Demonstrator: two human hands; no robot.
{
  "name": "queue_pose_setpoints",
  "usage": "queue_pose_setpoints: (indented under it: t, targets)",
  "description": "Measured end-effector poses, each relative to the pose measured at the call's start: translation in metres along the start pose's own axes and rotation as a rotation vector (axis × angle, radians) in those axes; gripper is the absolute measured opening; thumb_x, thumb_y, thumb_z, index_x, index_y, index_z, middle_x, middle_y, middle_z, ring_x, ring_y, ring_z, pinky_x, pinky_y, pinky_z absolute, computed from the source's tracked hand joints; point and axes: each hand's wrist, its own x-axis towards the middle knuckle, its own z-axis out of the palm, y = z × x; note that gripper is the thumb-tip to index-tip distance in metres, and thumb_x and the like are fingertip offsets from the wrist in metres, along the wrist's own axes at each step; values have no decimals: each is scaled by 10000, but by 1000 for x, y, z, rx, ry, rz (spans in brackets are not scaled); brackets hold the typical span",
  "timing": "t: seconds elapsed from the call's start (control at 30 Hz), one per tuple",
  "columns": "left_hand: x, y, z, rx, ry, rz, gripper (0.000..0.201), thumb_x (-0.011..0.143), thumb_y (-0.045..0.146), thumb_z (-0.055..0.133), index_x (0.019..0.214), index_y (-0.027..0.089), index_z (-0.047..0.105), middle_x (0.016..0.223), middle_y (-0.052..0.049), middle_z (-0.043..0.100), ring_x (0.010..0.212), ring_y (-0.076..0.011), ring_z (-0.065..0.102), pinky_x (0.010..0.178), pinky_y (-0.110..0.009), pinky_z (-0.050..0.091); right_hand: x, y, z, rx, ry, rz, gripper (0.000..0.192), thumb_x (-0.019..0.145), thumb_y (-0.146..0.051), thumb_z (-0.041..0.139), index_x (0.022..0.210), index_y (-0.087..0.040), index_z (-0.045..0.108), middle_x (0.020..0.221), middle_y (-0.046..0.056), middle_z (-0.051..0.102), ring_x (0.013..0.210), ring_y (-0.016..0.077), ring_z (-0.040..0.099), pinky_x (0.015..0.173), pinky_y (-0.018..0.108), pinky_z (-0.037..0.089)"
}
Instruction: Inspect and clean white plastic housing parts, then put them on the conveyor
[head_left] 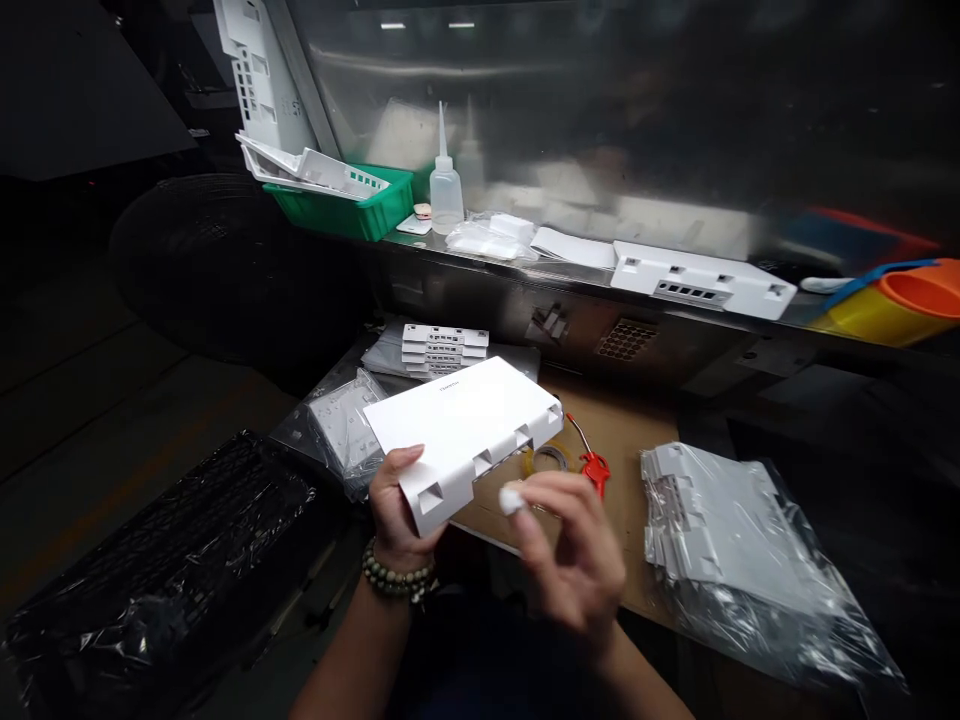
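Gripping white cover (pixel 465 425) by its near edge, left hand (pixel 397 510); right hand (pixel 574 555) pinching white wad (pixel 511 498) just beside.

Cardboard-topped bench (pixel 637 430), tape roll (pixel 551 458), bagged white covers (pixel 720 530), steel shelf (pixel 525 270)

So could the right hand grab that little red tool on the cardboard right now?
Probably yes, once it frees its fingers. The right hand is pinching a small white wad, and the red tool lies in the open on the cardboard just beyond its fingertips, with nothing covering it.
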Motion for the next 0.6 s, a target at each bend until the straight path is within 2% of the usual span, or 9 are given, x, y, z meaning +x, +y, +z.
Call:
queue_pose_setpoints:
  t: [0.1, 0.17, 0.23, 0.33, 0.43, 0.6]
  targets:
    - [2, 9, -13, -23, -133, 59, 506, 844, 504, 713, 1263, 222, 693, 1139, -86, 789, 1197, -338, 680, 1026, -474, 555, 14, 28, -26, 18, 322, 268, 160, 1011, -295, 561, 1101, -220, 670, 1088, 72, 698, 1044, 219, 665, 910, 394, 531]
    - [2, 13, -24, -10, -258, 29, 733, 814, 711, 686, 1415, 300, 597, 1302, -78, 737, 1360, -360, 563, 1082, -518, 506, 22, 48, -38, 154, 428, 468, 220, 1010, -410, 567, 1102, -222, 637, 1114, 70, 725, 1055, 226, 688, 933, 416, 532]
    - [2, 14, -35, 13, -331, -40, 884, 728, 831, 672, 1462, 354, 551, 1347, -66, 716, 1403, -388, 513, 1090, -552, 495, 26, 61, -45, 334, 406, 635, 289, 962, -486, 625, 1088, -225, 624, 1087, 63, 749, 998, 231, 715, 894, 414, 552]
    - [2, 9, -46, 26, -365, -147, 951, 704, 902, 603, 1476, 349, 547, 1363, -70, 706, 1410, -423, 495, 1086, -550, 508, 25, 68, -47, 469, 347, 791, 358, 886, -527, 702, 1072, -225, 657, 1017, 43, 763, 915, 222, 714, 787, 353, 560]
    - [1, 5, -48, 23, -380, -201, 963, 708, 922, 569, 1478, 343, 550, 1341, -66, 719, 1398, -419, 512, 1074, -525, 531, 20, 64, -45, 410, 348, 818, 355, 861, -534, 729, 1036, -226, 701, 1009, 25, 755, 879, 190, 672, 717, 282, 523]
    - [0, 5, -43, 79, -364, -170, 967, 684, 908, 620, 1465, 339, 564, 1339, -72, 717, 1332, -417, 580, 1027, -521, 573, 16, 58, -48, 370, 324, 796, 348, 892, -549, 697, 1032, -230, 700, 973, 12, 737, 783, 158, 609, 656, 254, 472]
